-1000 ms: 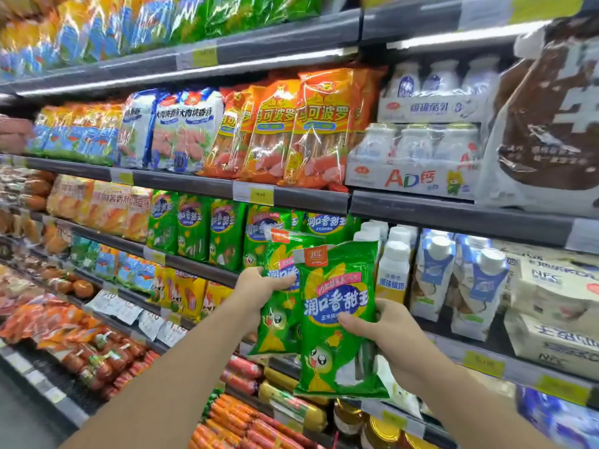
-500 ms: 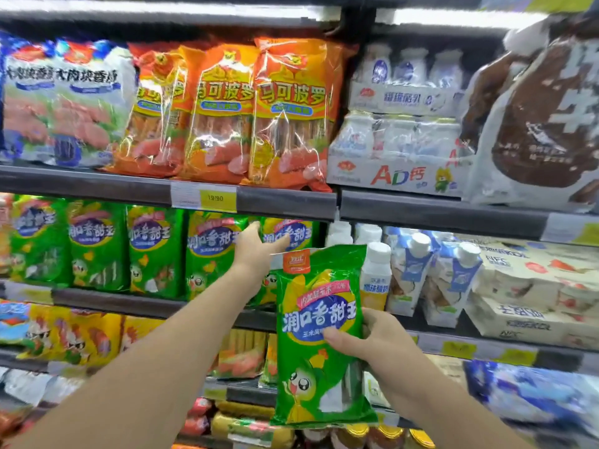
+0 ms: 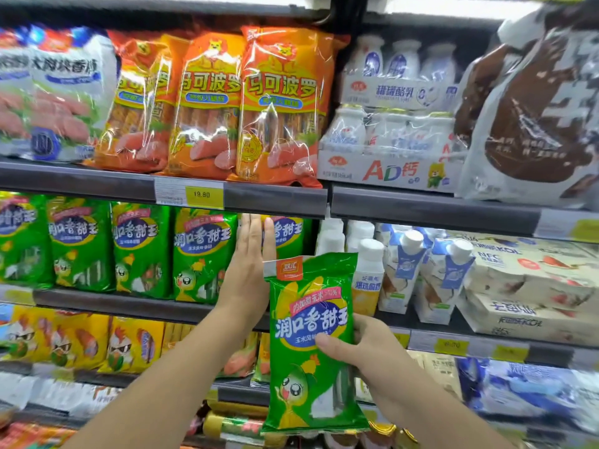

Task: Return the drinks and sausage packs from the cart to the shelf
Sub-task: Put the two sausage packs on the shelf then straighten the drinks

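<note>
Left hand (image 3: pixel 251 273), fingers straight, presses flat on the rightmost shelved green corn sausage pack (image 3: pixel 288 233) under the shelf edge (image 3: pixel 275 199). Right hand (image 3: pixel 363 348) grips a second green sausage pack (image 3: pixel 311 345), upright before the white drink bottles (image 3: pixel 368 273).

**Non-task stock on the shelving**

We are seeing a yellow price tag (image 3: pixel 201 194) reading 19.90 sitting on the upper rail. A large brown-and-white bag (image 3: pixel 531 115) is standing at far right. Cream cartons (image 3: pixel 531 306) are lying stacked below it.
</note>
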Available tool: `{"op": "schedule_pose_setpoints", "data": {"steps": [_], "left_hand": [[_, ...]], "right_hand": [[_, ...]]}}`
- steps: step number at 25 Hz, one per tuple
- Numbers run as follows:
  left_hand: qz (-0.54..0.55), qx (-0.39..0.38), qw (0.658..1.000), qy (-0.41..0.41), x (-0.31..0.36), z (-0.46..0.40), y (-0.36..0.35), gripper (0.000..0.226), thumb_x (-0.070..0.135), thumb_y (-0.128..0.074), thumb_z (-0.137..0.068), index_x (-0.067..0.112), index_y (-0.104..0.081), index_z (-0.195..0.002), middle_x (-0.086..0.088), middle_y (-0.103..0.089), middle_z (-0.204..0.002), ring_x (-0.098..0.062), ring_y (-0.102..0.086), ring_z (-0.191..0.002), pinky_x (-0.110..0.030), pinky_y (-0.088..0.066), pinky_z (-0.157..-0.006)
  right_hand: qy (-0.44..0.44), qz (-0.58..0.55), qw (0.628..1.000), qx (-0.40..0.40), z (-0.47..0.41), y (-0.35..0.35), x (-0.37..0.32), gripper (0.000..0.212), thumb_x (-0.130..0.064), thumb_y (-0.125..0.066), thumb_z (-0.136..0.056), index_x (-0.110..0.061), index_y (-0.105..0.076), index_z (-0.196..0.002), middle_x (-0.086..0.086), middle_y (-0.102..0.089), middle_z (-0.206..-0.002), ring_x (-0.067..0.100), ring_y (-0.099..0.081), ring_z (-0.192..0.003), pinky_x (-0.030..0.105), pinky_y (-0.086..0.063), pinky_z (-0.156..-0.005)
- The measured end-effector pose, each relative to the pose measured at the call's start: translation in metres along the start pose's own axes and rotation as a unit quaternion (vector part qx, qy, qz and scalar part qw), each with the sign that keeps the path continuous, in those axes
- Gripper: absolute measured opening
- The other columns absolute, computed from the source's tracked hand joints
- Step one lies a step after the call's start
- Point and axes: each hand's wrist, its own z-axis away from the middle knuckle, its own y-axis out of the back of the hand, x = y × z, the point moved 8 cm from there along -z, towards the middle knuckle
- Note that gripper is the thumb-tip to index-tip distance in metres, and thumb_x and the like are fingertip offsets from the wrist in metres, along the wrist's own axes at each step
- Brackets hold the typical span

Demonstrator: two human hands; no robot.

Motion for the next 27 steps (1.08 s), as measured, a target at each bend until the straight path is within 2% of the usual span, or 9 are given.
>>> {"op": "schedule_pose_setpoints", "data": {"steps": [2, 5, 7, 9, 13, 15, 18, 22, 27], "left_hand": [[-0.070, -0.025, 0.997, -0.016, -0.022, -0.012, -0.023, 0.081, -0.001, 0.027, -0.076, -0.009, -0.001, -0.151, -0.033, -0.005, -0.158, -0.048, -0.004, -0.148, -0.051, -0.013, -0.122], [-0.087, -0.090, 0.992, 0.012, -0.038, -0.009, -0.031, 0.053, 0.033, -0.018, -0.102, 0.019, -0.024, -0.153, -0.021, -0.034, -0.154, -0.041, -0.037, -0.139, -0.051, -0.038, -0.112], [-0.044, -0.057, 0.997, 0.005, -0.046, -0.006, -0.014, 0.042, 0.012, -0.052, -0.094, 0.007, -0.049, -0.136, -0.019, -0.055, -0.135, -0.035, -0.058, -0.121, -0.044, -0.051, -0.098], [0.003, 0.008, 1.000, 0.001, -0.048, 0.001, 0.014, 0.039, -0.012, -0.058, -0.084, 0.001, -0.063, -0.120, -0.016, -0.065, -0.125, -0.030, -0.063, -0.115, -0.035, -0.051, -0.099], [0.100, 0.111, 0.989, 0.022, -0.054, 0.020, 0.062, 0.021, -0.003, -0.058, -0.091, 0.004, -0.070, -0.108, -0.004, -0.070, -0.102, -0.014, -0.063, -0.093, -0.017, -0.046, -0.087], [0.050, 0.085, 0.994, -0.047, -0.044, 0.029, 0.060, 0.013, 0.008, -0.065, -0.090, 0.006, -0.069, -0.102, -0.001, -0.067, -0.095, -0.013, -0.062, -0.083, -0.017, -0.048, -0.077], [-0.066, -0.059, 0.990, -0.110, -0.036, 0.036, 0.027, 0.034, 0.034, -0.081, -0.075, 0.013, -0.068, -0.098, 0.001, -0.065, -0.089, -0.019, -0.067, -0.075, -0.028, -0.054, -0.060], [-0.138, -0.126, 0.979, -0.087, -0.040, 0.032, 0.003, 0.044, 0.046, -0.065, -0.086, 0.018, -0.057, -0.118, 0.002, -0.059, -0.111, -0.022, -0.062, -0.100, -0.031, -0.048, -0.070], [-0.198, -0.106, 0.964, -0.142, -0.034, 0.024, -0.007, 0.047, 0.049, -0.089, -0.054, 0.019, -0.058, -0.073, 0.004, -0.056, -0.062, -0.019, -0.057, -0.046, -0.026, -0.037, -0.039]], "right_hand": [[0.005, 0.003, 1.000, 0.005, -0.006, -0.003, -0.003, 0.046, -0.020, -0.082, -0.073, -0.009, -0.065, -0.114, 0.004, -0.078, -0.103, 0.022, -0.074, -0.096, 0.035, -0.059, -0.082], [0.016, 0.007, 1.000, 0.023, -0.023, -0.014, -0.011, 0.038, -0.013, -0.079, -0.081, -0.008, -0.063, -0.116, 0.006, -0.077, -0.105, 0.022, -0.074, -0.096, 0.038, -0.060, -0.085], [0.025, -0.016, 0.999, 0.033, -0.035, -0.026, -0.022, 0.037, -0.010, -0.076, -0.083, -0.007, -0.062, -0.117, 0.007, -0.077, -0.104, 0.018, -0.075, -0.089, 0.032, -0.061, -0.076], [0.024, -0.047, 0.998, 0.041, -0.047, -0.038, -0.032, 0.036, -0.009, -0.075, -0.084, -0.007, -0.061, -0.116, 0.008, -0.076, -0.104, 0.018, -0.075, -0.086, 0.030, -0.061, -0.071], [0.024, -0.058, 0.995, 0.079, -0.088, -0.053, -0.047, 0.079, -0.033, -0.093, -0.061, -0.011, -0.056, -0.127, 0.009, -0.072, -0.115, 0.030, -0.069, -0.105, 0.050, -0.052, -0.097], [0.030, -0.045, 0.994, 0.098, -0.112, -0.058, -0.051, 0.106, -0.047, -0.095, -0.042, -0.014, -0.050, -0.132, 0.010, -0.066, -0.125, 0.034, -0.062, -0.116, 0.055, -0.048, -0.101], [0.026, -0.023, 0.991, 0.127, -0.137, -0.059, -0.054, 0.090, -0.037, -0.090, -0.058, -0.011, -0.048, -0.133, 0.012, -0.062, -0.130, 0.036, -0.058, -0.120, 0.056, -0.046, -0.101], [0.042, 0.066, 0.983, 0.164, -0.139, -0.056, -0.068, 0.050, -0.025, -0.083, -0.075, -0.012, -0.059, -0.117, 0.009, -0.069, -0.112, 0.032, -0.064, -0.105, 0.048, -0.052, -0.096], [0.017, 0.380, 0.905, 0.189, -0.121, -0.060, -0.087, 0.064, -0.044, -0.064, -0.090, -0.002, -0.039, -0.132, 0.014, -0.060, -0.123, 0.032, -0.062, -0.107, 0.034, -0.045, -0.073]]}}
